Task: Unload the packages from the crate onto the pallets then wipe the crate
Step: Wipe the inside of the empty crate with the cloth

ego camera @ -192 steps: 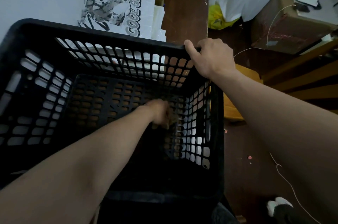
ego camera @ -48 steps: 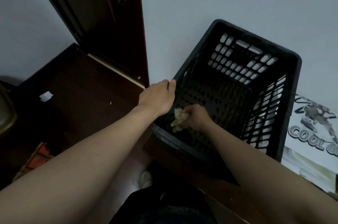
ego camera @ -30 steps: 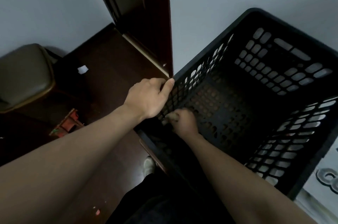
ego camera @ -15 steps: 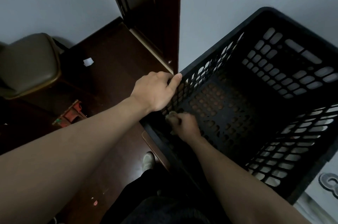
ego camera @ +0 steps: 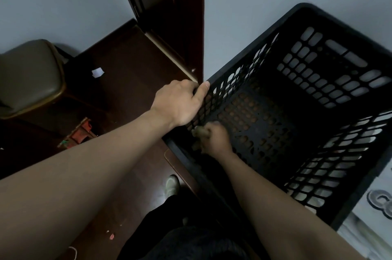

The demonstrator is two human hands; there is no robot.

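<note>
A black perforated plastic crate [ego camera: 331,32] stands against the grey wall, with nothing in it but my hand. My left hand [ego camera: 180,102] grips the crate's near-left rim, thumb on the inner side. Inside the crate, my right hand [ego camera: 214,138] holds a crumpled yellowish cloth [ego camera: 198,131] against the lower left wall, near the corner. Most of the cloth is hidden in my fist. No packages or pallets are in view.
A dark wooden door [ego camera: 169,15] is just left of the crate. An olive padded chair seat [ego camera: 27,77] sits at the far left over the dark floor. A printed white bag [ego camera: 377,202] lies at the crate's right. My shoe [ego camera: 171,184] is below the crate.
Since 6.4 s ago the hands have swapped roles: the cloth went from left to right hand. In the last second my right hand has kept the cloth at the crate's left wall with small shifts.
</note>
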